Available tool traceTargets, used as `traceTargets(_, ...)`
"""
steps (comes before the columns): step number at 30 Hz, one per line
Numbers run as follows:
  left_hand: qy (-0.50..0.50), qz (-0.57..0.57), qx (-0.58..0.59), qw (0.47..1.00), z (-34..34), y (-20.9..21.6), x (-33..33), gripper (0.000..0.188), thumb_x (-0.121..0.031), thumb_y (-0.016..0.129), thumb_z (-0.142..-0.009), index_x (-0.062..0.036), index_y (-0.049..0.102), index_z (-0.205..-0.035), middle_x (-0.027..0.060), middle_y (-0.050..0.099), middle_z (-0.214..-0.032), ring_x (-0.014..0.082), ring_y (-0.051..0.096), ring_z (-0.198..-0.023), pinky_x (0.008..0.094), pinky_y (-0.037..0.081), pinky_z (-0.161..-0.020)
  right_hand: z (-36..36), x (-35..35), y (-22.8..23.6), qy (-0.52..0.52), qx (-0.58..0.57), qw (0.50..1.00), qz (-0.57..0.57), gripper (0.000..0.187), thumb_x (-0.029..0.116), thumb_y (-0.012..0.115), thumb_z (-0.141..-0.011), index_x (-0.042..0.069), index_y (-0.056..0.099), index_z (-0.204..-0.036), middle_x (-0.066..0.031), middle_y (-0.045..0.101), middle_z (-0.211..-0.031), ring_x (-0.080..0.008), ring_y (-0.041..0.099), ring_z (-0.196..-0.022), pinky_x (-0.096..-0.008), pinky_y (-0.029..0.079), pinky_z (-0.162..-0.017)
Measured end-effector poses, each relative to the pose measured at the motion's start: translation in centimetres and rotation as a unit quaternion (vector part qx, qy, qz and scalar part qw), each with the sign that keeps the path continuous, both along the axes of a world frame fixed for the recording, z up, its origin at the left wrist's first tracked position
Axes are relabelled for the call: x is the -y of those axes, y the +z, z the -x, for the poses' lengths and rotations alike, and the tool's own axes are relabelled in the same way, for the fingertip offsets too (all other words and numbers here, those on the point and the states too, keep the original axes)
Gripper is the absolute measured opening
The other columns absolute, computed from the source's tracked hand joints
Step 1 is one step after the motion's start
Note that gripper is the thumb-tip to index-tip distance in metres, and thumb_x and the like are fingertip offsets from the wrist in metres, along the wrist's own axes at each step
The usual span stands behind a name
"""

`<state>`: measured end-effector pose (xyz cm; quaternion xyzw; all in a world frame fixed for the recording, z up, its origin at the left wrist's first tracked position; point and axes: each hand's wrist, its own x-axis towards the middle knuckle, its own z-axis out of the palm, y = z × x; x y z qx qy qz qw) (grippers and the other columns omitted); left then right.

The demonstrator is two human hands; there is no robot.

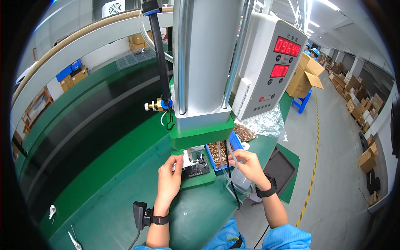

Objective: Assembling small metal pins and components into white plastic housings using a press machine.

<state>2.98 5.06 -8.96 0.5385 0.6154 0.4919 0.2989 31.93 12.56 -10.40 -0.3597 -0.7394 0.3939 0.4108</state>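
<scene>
My left hand is closed on a small white plastic part, with thumb and fingers pinching its left side. That part sits at the black fixture on the green base of a bench press, under the press head. To the right, my right hand has its fingertips pinched together at the right side of a blue bin full of small brass-coloured pieces. Whatever lies between those fingertips is too small to make out. Clear tubes and a black cable run down beside them.
A counter box with red digits is mounted right of the press column. Clear plastic bags lie behind the bin. A white piece and a pointed tool are at far left. Cartons stand beyond the bench.
</scene>
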Motion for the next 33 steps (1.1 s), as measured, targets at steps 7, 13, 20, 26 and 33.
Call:
traceTargets(7, 0.003, -0.006, 0.007, 1.0, 0.0, 0.4, 0.1, 0.025, -0.016, 0.057, -0.106, 0.0031, 0.07, -0.114, 0.0156, 0.073, -0.085, 0.0152, 0.065, -0.076, 0.0334, 0.053, -0.073, 7.2, -2.1, 3.5, 0.067, 0.016, 0.991, -0.112, 0.014, 0.011, 0.076, -0.091, -0.001, 0.075, -0.099, -0.0088, 0.071, -0.087, -0.0166, 0.067, -0.077, -0.0309, 0.052, -0.07)
traceTargets(13, 0.001, 0.003, -0.003, 1.0, 0.1, 0.7, 0.1, 0.024, -0.016, 0.056, -0.106, 0.0029, 0.07, -0.113, 0.0162, 0.072, -0.084, 0.0162, 0.065, -0.074, 0.0336, 0.052, -0.072, 9.9, -3.3, 3.0, 0.117, 0.019, 0.991, -0.063, 0.021, 0.017, 0.077, -0.091, -0.003, 0.074, -0.096, -0.0134, 0.071, -0.082, -0.0212, 0.067, -0.074, -0.0357, 0.052, -0.069)
traceTargets(20, -0.017, -0.063, 0.004, 0.998, 0.1, -0.9, -1.0, 0.026, -0.02, 0.056, -0.107, 0.0004, 0.071, -0.113, 0.004, 0.064, -0.077, 0.0078, 0.051, -0.06, 0.027, 0.04, -0.055, 8.8, -4.1, 3.0, 0.113, 0.035, 0.982, -0.144, 0.028, 0.015, 0.077, -0.09, 0.001, 0.075, -0.114, -0.0135, 0.068, -0.101, -0.0217, 0.065, -0.087, -0.0365, 0.052, -0.076)
traceTargets(26, -0.002, -0.021, 0.031, 0.999, 1.0, -0.6, 0.1, 0.019, -0.02, 0.055, -0.108, -0.002, 0.059, -0.113, 0.0034, 0.061, -0.075, 0.0074, 0.048, -0.057, 0.0272, 0.038, -0.052, 1.6, 0.5, -0.8, -0.207, 0.01, 0.952, -0.223, 0.025, 0.0, 0.072, -0.088, 0.003, 0.074, -0.113, -0.0082, 0.061, -0.095, -0.0171, 0.058, -0.076, -0.0295, 0.048, -0.065)
traceTargets(33, -0.016, 0.03, 0.08, 0.996, 0.1, -0.5, -0.1, 0.016, -0.019, 0.053, -0.108, -0.0027, 0.051, -0.108, 0.0045, 0.059, -0.071, 0.011, 0.047, -0.06, 0.0317, 0.038, -0.055, -0.1, 0.3, -6.6, -0.192, 0.088, 0.937, -0.279, 0.031, 0.001, 0.075, -0.084, 0.002, 0.063, -0.113, -0.0139, 0.059, -0.091, -0.0285, 0.061, -0.071, -0.039, 0.05, -0.063)
